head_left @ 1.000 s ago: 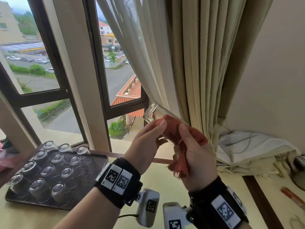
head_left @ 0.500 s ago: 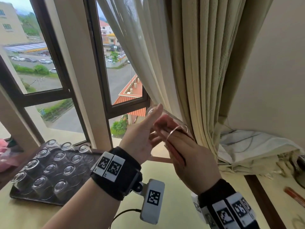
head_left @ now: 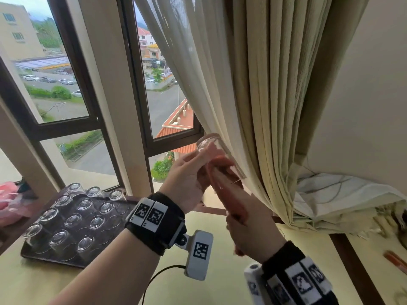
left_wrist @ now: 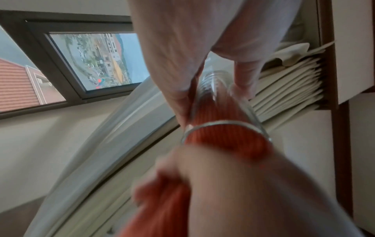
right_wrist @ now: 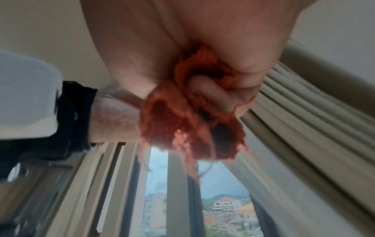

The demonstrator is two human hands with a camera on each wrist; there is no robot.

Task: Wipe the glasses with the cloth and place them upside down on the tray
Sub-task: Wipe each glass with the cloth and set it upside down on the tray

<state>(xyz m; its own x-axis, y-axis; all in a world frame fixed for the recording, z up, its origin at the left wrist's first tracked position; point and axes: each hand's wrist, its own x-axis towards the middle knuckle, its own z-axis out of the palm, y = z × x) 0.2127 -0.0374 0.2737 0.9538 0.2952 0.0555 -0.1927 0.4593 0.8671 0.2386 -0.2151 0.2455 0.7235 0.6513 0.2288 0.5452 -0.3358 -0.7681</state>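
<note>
- Your left hand (head_left: pixel 187 175) grips a clear glass (head_left: pixel 217 155), fingers and thumb curled round its sides. You hold it tilted in the air, base towards 11 o'clock, mouth towards 5 o'clock, just in front of the beige curtain (head_left: pixel 264 95).
- The orange cloth (left_wrist: pixel 225 134) is stuffed into the glass and fills its mouth. The left wrist view shows it pressed against the inside wall up to the rim.
- Your right hand (head_left: pixel 253 227) sits at 5 o'clock of the glass, clutching the cloth; its fingers (right_wrist: pixel 211 94) are curled round the bunched fabric, and a frayed loose end hangs below them. This hand is blurred in every view.
- The dark tray (head_left: pixel 44 257) lies on the table at 8 o'clock of your hands, well apart from them. It carries rows of clear glasses (head_left: pixel 72 221) standing upside down, filling its left part.
- A pink bundle (head_left: pixel 8 203) lies at the far left edge, beside the tray.
</note>
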